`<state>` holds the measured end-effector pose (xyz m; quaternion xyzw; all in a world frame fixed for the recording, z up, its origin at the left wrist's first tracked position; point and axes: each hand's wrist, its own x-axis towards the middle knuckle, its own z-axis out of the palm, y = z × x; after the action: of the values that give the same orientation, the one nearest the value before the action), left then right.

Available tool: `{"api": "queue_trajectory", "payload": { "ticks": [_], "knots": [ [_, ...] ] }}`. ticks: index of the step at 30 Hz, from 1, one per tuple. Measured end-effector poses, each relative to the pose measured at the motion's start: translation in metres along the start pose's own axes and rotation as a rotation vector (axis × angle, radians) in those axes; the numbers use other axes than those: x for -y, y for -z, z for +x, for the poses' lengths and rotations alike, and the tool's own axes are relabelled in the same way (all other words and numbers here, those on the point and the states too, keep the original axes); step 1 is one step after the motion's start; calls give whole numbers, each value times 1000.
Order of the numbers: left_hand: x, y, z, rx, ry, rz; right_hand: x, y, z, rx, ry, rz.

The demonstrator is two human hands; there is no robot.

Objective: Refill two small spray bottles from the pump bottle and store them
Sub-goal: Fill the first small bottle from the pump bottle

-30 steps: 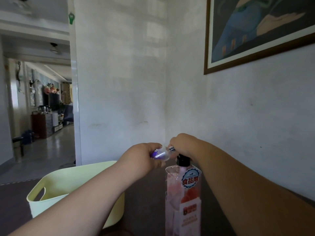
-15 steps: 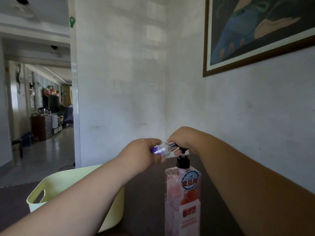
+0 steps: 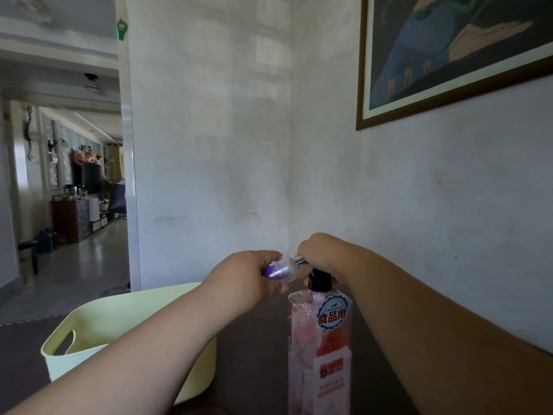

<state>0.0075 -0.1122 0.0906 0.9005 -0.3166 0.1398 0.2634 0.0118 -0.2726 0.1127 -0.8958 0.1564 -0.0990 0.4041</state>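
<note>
Head view: spray bottle [image 3: 281,269] sideways in left hand [image 3: 245,277]'s grip.

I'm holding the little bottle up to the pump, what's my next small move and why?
Probably one slow press on the pump. Your right hand curls over the black top of the pump bottle, and your left hand holds the small spray bottle tilted, neck towards the spout, so a gentle stroke should send liquid in.

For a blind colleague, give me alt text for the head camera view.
The left hand holds a small spray bottle sideways by the pump bottle, whose top the right hand covers; a pale yellow basket sits left.
</note>
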Motion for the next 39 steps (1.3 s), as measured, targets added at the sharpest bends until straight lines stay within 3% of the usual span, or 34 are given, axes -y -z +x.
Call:
{"api": "queue_trajectory", "payload": {
  "ticks": [4, 10, 16, 19, 22, 27, 34, 39],
  "knots": [
    [0, 4, 0, 23, -4, 13, 5, -1, -7, -52, 6, -173],
    [-1, 13, 4, -1, 6, -3, 17, 15, -7, 0, 1, -51],
    [-3, 15, 7, 23, 14, 55, 14, 15, -2, 13, 46, -85],
    [-2, 14, 6, 28, 8, 34, 13, 11, 0, 41, 89, -354],
    [-2, 13, 5, 35, -11, 26, 9, 10, -4, 9, 162, -452],
    [0, 9, 5, 98, -12, 75, -1, -1, 4, 40, 83, -381],
    [-2, 9, 1, 67, -4, 72, 1, -2, -2, -61, 73, -244],
    [-4, 12, 2, 60, 22, 55, 11, 8, -9, -4, 53, -165]
  ]
}}
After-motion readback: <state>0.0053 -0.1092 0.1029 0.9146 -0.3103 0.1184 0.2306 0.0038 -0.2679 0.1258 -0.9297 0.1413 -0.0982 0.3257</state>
